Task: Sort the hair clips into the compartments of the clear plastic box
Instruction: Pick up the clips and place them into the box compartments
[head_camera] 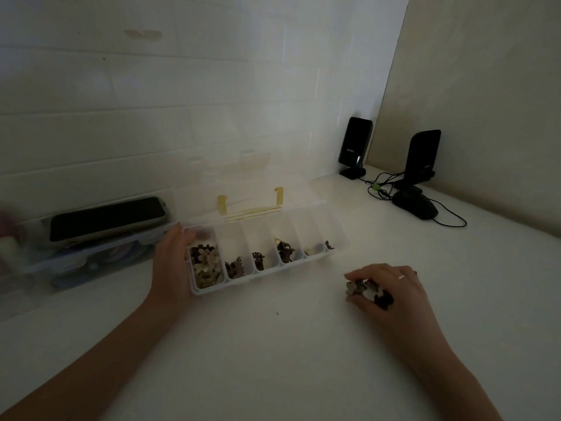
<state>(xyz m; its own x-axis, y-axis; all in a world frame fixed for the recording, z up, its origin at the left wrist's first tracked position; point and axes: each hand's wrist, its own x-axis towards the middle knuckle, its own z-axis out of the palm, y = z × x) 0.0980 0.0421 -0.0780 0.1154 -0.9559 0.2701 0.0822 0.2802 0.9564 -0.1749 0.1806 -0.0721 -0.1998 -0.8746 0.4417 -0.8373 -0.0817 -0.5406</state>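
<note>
Left hand clasping left end of clear box (lid up), right hand closed over hair clips mid-worktop.

Surface: plain white, one small dark speck. Clear plastic box: see-through w/ pale yellow latches. Hair clips in its left-end compartment: brown and cream flower shapes; other compartments mostly dark brown. Clips under right hand: cream and dark brown. Speakers at far right corner: black. Wall tiles: white.
</note>
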